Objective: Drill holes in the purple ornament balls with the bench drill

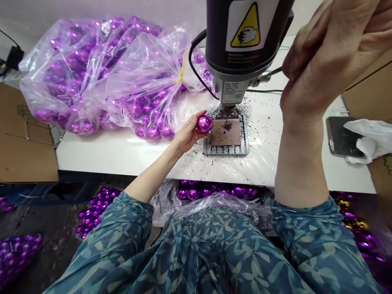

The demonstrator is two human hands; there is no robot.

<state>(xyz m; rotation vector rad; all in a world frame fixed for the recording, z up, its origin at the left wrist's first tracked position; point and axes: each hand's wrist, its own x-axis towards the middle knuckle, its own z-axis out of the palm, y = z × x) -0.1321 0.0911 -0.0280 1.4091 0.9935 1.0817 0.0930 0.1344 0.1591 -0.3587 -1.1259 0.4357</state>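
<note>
My left hand point(189, 132) grips a shiny purple faceted ball point(205, 123) at its fingertips. The ball is held at the left edge of the drill press's slotted metal base point(226, 151), which carries a brown square board point(226, 132) with a small hole and dark shavings on it. Above the board stands the drill press point(235, 53), with a hand-warning label on its dark housing. High at the right, my right hand point(330, 53) is closed around the drill press handle point(274, 72), whose short visible part runs from the machine into the fingers. The handle's end is hidden.
A tied clear bag of purple balls point(101, 77) fills the table's left side. More balls point(214, 191) lie in plastic below the front edge. A phone point(343, 136) and white tissue point(373, 139) lie right. A black cable point(191, 57) loops beside the machine.
</note>
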